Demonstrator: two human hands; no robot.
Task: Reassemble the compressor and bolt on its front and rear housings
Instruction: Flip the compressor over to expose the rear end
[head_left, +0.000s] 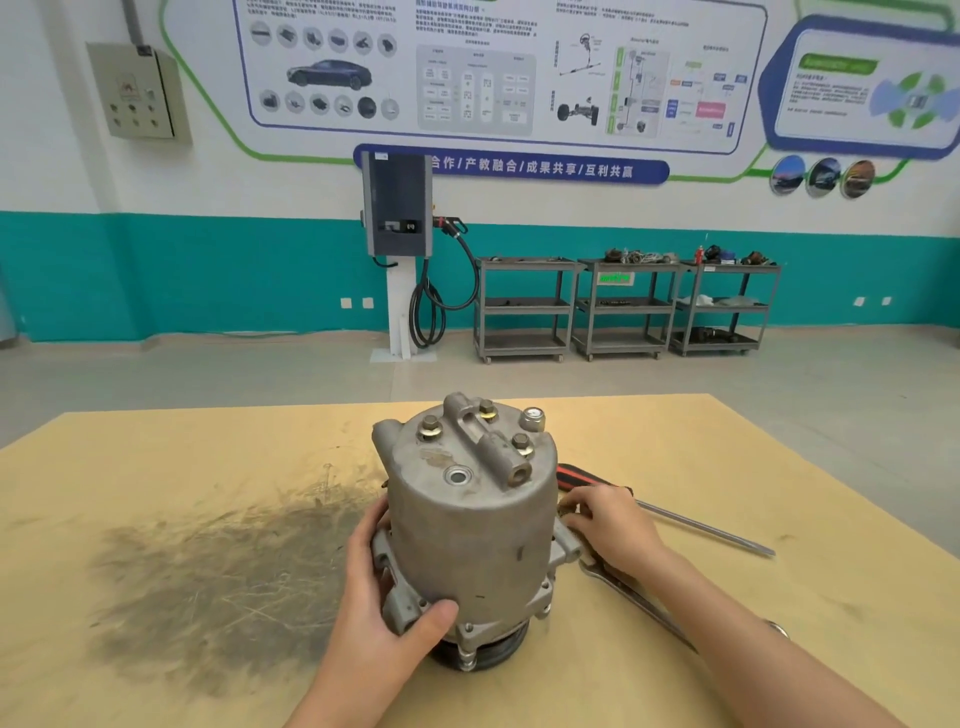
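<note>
On the tan worktop (675, 447), left of centre, lies a dark smear. Next, the left hand (387, 587) wraps the compressor (467, 519) low at its mounting flange, thumb in front, probably to steady it. It stands upright mid-worktop, bolted end up. At its right flank the right hand (610, 522) pinches something small, likely a bolt; beyond it lie a screwdriver (675, 514) and pliers (631, 595)
</note>
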